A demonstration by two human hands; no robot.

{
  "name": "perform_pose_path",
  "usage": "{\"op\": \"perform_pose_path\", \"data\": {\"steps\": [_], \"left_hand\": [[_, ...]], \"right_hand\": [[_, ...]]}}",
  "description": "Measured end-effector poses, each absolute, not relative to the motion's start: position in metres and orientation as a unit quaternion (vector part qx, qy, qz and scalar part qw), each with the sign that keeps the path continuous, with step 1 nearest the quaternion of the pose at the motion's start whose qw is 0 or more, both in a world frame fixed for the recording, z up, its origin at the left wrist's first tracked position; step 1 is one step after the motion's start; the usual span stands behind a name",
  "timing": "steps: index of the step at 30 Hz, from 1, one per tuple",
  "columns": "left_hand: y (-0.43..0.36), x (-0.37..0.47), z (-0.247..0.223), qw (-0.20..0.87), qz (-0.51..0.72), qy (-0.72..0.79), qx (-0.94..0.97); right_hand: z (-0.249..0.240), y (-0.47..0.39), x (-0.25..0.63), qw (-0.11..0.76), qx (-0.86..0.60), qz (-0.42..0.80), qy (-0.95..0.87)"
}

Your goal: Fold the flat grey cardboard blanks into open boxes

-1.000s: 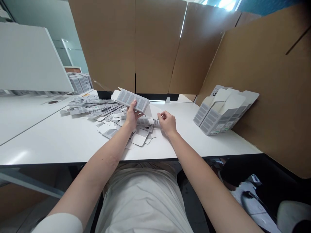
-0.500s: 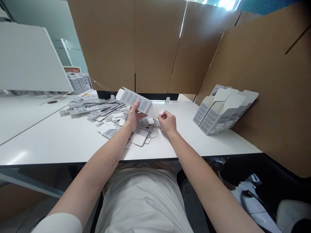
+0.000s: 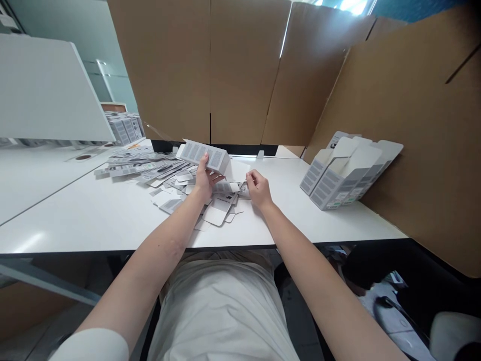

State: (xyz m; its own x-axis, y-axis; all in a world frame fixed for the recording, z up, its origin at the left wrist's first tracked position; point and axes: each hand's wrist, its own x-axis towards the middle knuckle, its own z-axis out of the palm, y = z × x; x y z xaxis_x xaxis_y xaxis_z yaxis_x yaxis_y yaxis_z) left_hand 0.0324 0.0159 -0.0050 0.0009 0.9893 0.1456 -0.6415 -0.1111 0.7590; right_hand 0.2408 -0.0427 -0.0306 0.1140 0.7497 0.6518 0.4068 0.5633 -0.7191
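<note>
My left hand (image 3: 205,181) is wrapped round a small white carton (image 3: 205,154) with grey printed panels. The carton is folded into a box and held tilted above a pile of flat cartons (image 3: 169,168). A pale end flap (image 3: 238,170) sticks out from its right end. Close by that flap is my right hand (image 3: 258,188), its fingers curled in a pinch. Whether they grip the flap's edge cannot be made out. Below the hands lie loose flattened cartons (image 3: 220,208), several overlapping.
Several made-up cartons with raised flaps (image 3: 338,175) stand at the right on the white table (image 3: 285,220). Tall cardboard panels (image 3: 244,75) wall off the back and right side. More printed boxes (image 3: 126,129) are stacked at the far left behind a white panel (image 3: 48,90).
The carton in my left hand has shifted slightly left and turned flatter. My right hand stays near its right end, with the flap now beside the fingertips.
</note>
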Motion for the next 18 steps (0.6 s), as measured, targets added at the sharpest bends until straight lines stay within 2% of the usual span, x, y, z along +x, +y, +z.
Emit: {"op": "perform_pose_path", "data": {"steps": [9,18], "left_hand": [[0.0146,0.0305,-0.0045,0.636,0.646,0.227,0.355],[0.0159,0.0263,-0.0018,0.664,0.638,0.201,0.335]], "right_hand": [[-0.0253,-0.0386,0.2381,0.617,-0.397,0.256,-0.629],[-0.0212,-0.0384,0.2374,0.598,-0.410,0.347,-0.595]]}}
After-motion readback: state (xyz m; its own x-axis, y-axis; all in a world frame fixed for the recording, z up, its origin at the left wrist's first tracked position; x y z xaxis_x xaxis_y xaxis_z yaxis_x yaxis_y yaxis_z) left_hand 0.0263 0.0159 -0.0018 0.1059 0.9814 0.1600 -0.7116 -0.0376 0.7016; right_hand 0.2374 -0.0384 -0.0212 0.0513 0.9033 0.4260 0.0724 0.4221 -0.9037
